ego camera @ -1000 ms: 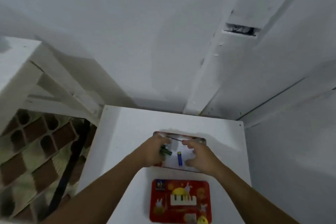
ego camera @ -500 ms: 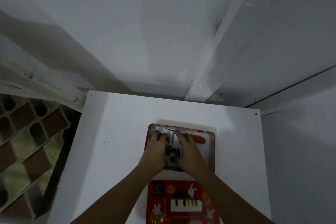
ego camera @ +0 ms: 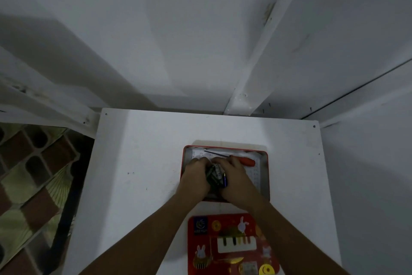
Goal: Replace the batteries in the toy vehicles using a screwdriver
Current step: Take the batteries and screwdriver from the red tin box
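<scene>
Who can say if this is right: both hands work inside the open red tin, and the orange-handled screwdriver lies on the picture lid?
No. The head view shows the orange-handled screwdriver lying inside the open red tin, beyond the right hand, not on the picture lid. Both hands, left hand included, work inside the tin.

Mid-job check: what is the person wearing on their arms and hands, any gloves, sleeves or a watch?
Nothing visible. The left hand and right hand are ungloved, with no rings that the dim picture shows. Both forearms are bare to the frame's bottom edge: no sleeves, watch or bracelet in view.
</scene>
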The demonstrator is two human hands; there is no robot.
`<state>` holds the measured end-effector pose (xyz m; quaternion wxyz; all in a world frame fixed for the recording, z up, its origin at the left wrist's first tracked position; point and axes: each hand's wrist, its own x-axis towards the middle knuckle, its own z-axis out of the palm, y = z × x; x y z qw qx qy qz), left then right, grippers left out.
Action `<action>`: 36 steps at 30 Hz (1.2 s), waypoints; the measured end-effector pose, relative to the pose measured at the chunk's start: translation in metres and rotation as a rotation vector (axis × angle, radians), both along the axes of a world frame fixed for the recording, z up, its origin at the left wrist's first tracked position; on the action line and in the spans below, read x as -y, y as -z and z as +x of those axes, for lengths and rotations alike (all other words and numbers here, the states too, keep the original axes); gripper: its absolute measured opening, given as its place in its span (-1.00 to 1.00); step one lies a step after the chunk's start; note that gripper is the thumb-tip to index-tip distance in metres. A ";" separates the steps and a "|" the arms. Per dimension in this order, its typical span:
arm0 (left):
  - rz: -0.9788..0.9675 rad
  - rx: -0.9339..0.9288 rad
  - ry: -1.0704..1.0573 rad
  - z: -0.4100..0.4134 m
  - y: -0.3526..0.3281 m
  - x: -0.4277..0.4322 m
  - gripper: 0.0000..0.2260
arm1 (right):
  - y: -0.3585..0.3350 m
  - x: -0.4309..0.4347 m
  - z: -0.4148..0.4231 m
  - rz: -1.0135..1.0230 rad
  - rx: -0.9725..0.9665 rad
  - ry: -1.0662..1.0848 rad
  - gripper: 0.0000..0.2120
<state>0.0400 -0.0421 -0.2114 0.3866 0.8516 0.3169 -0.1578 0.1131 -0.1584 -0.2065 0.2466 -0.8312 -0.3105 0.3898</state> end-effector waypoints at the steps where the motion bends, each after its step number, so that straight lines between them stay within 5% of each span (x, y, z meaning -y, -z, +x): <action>1: -0.001 0.000 -0.004 0.000 0.000 0.000 -0.69 | 0.000 0.000 0.000 -0.005 -0.004 0.003 -0.31; 16: -0.125 0.076 -0.095 -0.003 0.001 0.000 -0.70 | 0.007 -0.001 0.008 -0.035 0.051 -0.019 -0.62; 25: -0.098 0.100 -0.099 -0.004 0.009 0.002 -0.71 | 0.005 0.006 0.007 -0.113 0.185 -0.080 -0.53; 36: -0.066 0.114 -0.012 -0.002 0.013 0.005 -0.83 | -0.001 0.012 0.015 -0.150 0.073 -0.087 -0.55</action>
